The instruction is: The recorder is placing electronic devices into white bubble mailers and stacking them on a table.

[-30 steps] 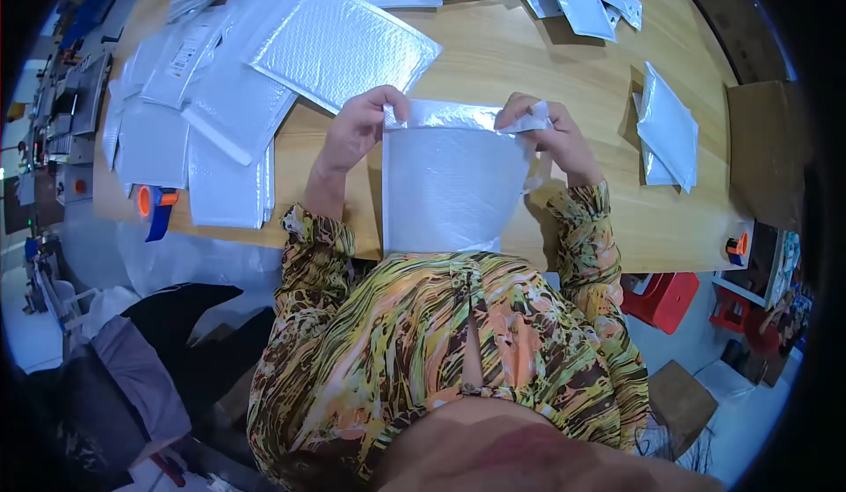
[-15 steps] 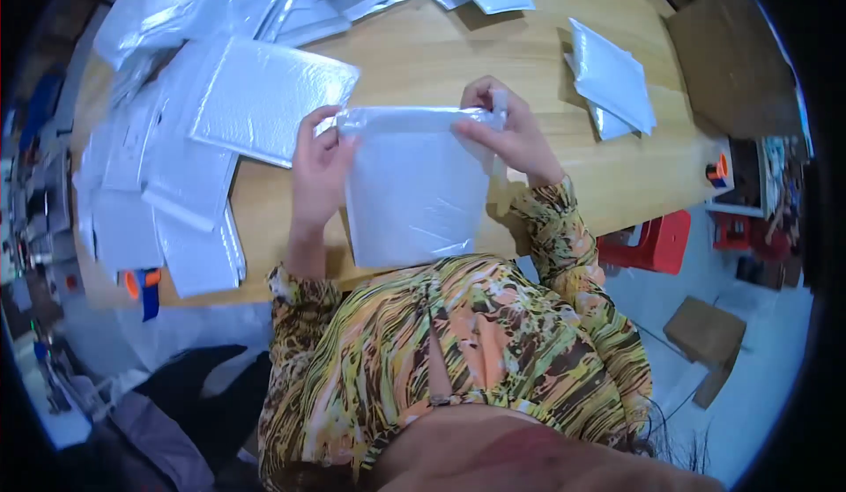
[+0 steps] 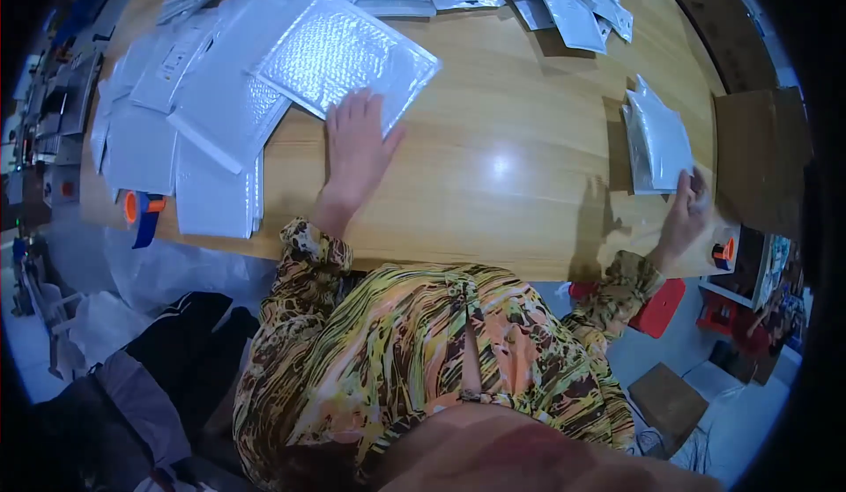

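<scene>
A silvery-white bubble mailer [image 3: 339, 56] lies at the front of a large spread of mailers on the left. My left hand [image 3: 357, 144] rests over its near edge, fingers stretched out and the thumb apart. At the right of the table, several white bubble mailers [image 3: 656, 144] overlap in a small pile. My right hand [image 3: 686, 214] is at the pile's near right corner, thumb and fingers closed on a mailer's corner. Part of that grip is hidden.
More white mailers [image 3: 207, 96] cover the wooden table's [image 3: 493, 219] left side and far edge. Orange-and-blue tape dispensers sit at the left edge [image 3: 141, 214] and right edge [image 3: 724, 252]. A cardboard box [image 3: 762, 157] stands beyond the right end; a red stool [image 3: 659, 309] is below.
The mailer I held in both hands has left the middle. My right hand has moved far right to the small pile, which looks thicker. My left hand has moved onto the left-hand mailer.
</scene>
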The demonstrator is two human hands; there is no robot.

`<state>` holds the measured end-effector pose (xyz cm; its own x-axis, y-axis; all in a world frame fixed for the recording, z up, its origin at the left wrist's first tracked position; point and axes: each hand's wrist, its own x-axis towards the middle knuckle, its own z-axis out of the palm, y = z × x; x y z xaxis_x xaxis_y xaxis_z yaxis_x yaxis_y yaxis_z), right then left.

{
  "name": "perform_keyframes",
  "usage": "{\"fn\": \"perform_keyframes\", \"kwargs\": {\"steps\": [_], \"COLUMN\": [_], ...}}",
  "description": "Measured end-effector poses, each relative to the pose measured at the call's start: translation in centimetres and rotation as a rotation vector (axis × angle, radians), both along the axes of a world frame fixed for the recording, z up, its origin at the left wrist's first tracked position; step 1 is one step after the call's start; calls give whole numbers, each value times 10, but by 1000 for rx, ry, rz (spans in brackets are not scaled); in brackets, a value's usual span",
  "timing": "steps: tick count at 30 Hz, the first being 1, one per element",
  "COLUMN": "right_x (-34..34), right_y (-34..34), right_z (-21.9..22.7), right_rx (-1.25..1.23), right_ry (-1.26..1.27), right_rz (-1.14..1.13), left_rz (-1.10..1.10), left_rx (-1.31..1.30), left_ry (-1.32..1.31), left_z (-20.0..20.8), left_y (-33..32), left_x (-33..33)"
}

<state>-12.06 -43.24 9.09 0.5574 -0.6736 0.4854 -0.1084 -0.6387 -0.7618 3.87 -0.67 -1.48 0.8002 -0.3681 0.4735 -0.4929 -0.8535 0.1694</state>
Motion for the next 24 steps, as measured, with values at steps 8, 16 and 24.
{"fn": "perform_keyframes", "kwargs": {"steps": [8,16,24], "right_x": [155,296,273], "right_y": [117,211,189], "right_z": [-58,-100,-113], "right_rx": [-197,-712,-624], "right_ry": [379,337,293], "right_rz": [597,572,790], "left_rz": [-143,-130,-133], "left_rx": [124,-166,-145], "left_ry": [608,740,937], "left_z": [45,39,44], "left_y": [-20,-12,-7], "left_x": [-49,-93,-80]}}
